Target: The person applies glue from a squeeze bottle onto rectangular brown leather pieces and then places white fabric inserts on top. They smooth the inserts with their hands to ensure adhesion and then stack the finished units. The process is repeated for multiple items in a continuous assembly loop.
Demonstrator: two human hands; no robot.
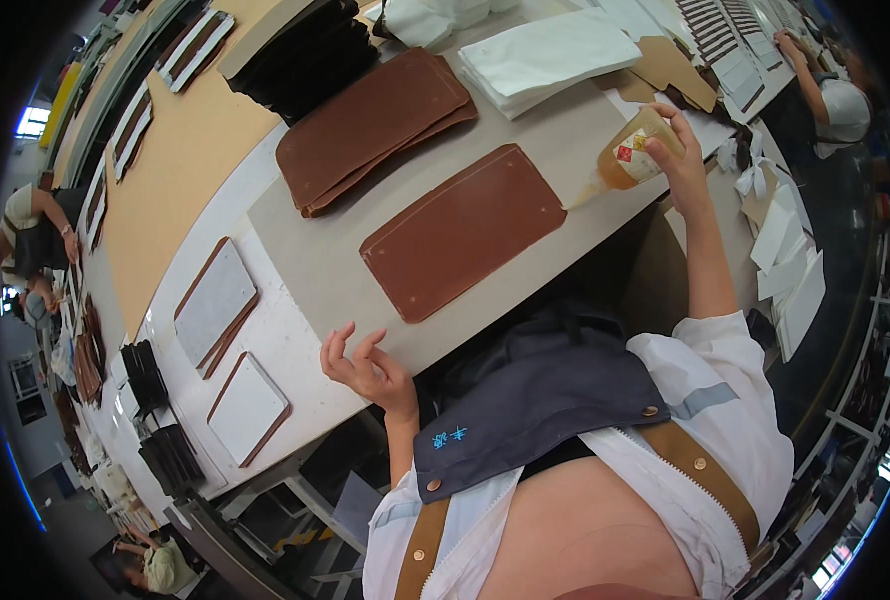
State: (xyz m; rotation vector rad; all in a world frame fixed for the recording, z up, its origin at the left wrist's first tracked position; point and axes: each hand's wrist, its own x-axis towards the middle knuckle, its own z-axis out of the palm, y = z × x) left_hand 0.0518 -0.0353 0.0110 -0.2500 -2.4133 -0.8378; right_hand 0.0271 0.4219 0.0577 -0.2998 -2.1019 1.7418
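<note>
amber-filled bottle (pixel 633 152), clasped in the right hand (pixel 680 150), has its nozzle (pixel 582 196) just beside the brown leather panel (pixel 465 235) on the grey mat (pixel 325 275); too firm a squeeze could blot either. the left hand (pixel 370 372), loosely spread and empty, leaves the panel unpinned, so it might slide.

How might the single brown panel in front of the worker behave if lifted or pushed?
The brown panel would probably slide rather than tip, since it lies flat on the grey work surface. It may flex when lifted: it looks thin, and the stacked brown panels bow slightly.
</note>
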